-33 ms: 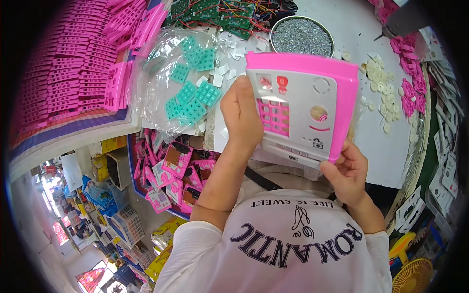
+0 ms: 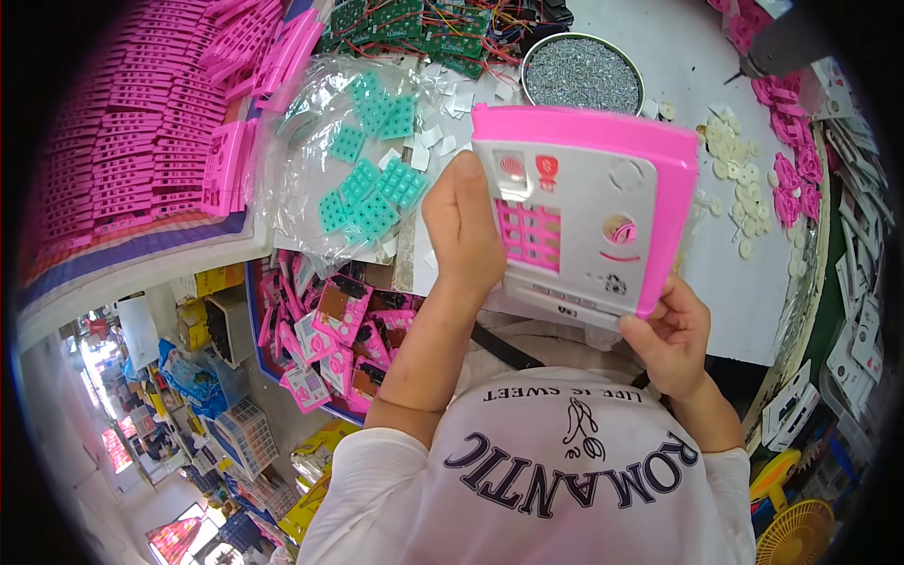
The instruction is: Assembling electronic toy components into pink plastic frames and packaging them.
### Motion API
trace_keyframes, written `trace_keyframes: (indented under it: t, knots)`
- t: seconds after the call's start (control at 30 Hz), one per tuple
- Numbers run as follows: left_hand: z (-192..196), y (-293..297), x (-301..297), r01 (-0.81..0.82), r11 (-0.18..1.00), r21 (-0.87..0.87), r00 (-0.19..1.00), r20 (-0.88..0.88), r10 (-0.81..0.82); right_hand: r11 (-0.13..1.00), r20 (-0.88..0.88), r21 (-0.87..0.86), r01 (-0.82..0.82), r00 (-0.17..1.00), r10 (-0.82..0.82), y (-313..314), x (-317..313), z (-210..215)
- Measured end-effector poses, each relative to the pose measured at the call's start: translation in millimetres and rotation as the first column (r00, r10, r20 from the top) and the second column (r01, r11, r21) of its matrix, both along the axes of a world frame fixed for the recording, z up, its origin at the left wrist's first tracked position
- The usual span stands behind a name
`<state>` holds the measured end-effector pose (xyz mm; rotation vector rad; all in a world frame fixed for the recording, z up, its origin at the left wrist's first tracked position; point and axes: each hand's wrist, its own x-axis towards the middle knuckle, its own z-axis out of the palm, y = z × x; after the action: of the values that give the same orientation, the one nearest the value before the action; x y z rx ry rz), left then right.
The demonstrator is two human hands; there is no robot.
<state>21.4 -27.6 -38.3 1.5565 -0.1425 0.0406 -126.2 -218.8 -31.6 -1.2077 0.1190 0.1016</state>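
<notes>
Between my hands, tilted above the worktable, is a pink and white plastic toy housing [image 2: 579, 226] with a keypad grid of square openings and a round hole. My left hand [image 2: 463, 221] grips its left edge, the thumb along the white front and the other fingers out of sight behind it. My right hand [image 2: 670, 339] pinches the lower right corner between thumb and fingers. Left of the housing, teal rubber keypads [image 2: 372, 198] lie on a clear plastic bag [image 2: 292, 179]. Behind it stands a round tin [image 2: 584, 73] full of small metal screws.
Stacked pink plastic parts [image 2: 141, 122] fill the far left. Green circuit boards [image 2: 452, 33] with red wires lie at the back. White discs [image 2: 739, 179] and pink pieces [image 2: 800, 174] are at right, below a dark driver tool [image 2: 786, 42]. A bin of pink assemblies [image 2: 334, 330] sits beside my left forearm.
The housing has tilted slightly, its upper right corner shifting a little to the right. Both hands keep their hold and have barely moved.
</notes>
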Motion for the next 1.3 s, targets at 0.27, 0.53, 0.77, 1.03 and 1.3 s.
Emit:
trace_keyframes:
  t: [0.27,0.53,0.77,1.03,1.3]
  knots:
    - [43.9,2.2,-3.4,0.056,0.995,-0.084,0.998,0.004,-0.056,0.989,-0.039,0.144,-0.042,0.998,0.048,-8.7,8.4,18.5]
    - [53.8,-13.2,-9.3,0.239,0.97,0.043,0.919,0.312,-0.241,0.951,0.222,-0.293,0.097,0.975,-0.032,-49.4,72.5,65.0]
    - [60.6,5.5,36.7,0.35,0.913,0.209,0.691,0.6,-0.402,0.582,0.593,-0.747,0.321,0.717,0.365,-77.5,80.9,71.3]
    - [-0.3,34.6,-9.4,0.444,0.51,0.737,0.474,0.289,-0.831,0.285,0.425,-0.905,0.316,0.711,0.561,-75.1,22.1,-13.5]
    - [2.8,26.7,-7.3,0.472,0.417,0.776,0.483,0.168,-0.859,0.369,0.416,-0.896,0.248,0.761,0.499,-77.6,30.0,-24.8]
